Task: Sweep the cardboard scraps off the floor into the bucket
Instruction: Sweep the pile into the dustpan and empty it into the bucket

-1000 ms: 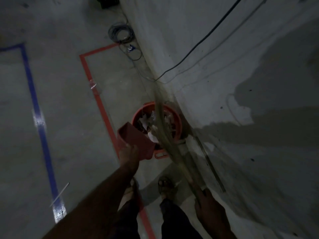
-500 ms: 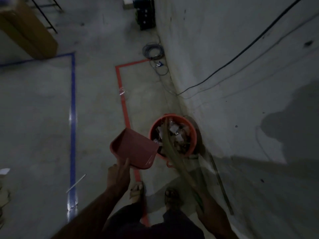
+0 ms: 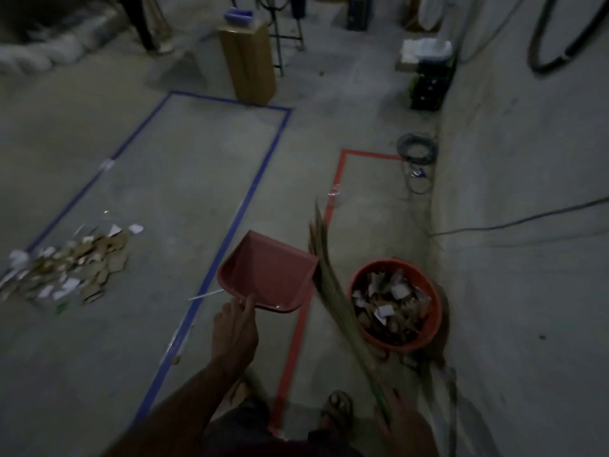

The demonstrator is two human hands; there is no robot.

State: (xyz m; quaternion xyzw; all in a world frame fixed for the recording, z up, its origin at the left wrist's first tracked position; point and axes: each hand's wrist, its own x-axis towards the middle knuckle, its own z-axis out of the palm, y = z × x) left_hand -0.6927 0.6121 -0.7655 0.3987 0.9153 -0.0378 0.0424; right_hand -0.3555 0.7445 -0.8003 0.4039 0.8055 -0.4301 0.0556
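A person stands on a dim concrete floor [image 3: 197,374] with both hands full. The left hand [image 3: 234,331] is closed around the handle end of a red dustpan [image 3: 267,275], which is held off the floor with its open mouth pointing away from the hand and no scraps visible inside. The right hand [image 3: 403,420] is wrapped around the stem of a straw broom [image 3: 333,291], whose bristles angle up and forward, just right of the dustpan and crossing the near left side of the orange bucket [image 3: 431,328]. The bucket sits on the floor ahead of the right hand, close to the wall [image 3: 527,291], and holds cardboard and paper scraps. A pile of cardboard scraps [image 3: 69,268] lies well to the left of the left hand, inside a rectangle of blue tape [image 3: 244,206]. Red tape [image 3: 296,341] runs on the floor between the 2 hands. Blur softens finer detail.
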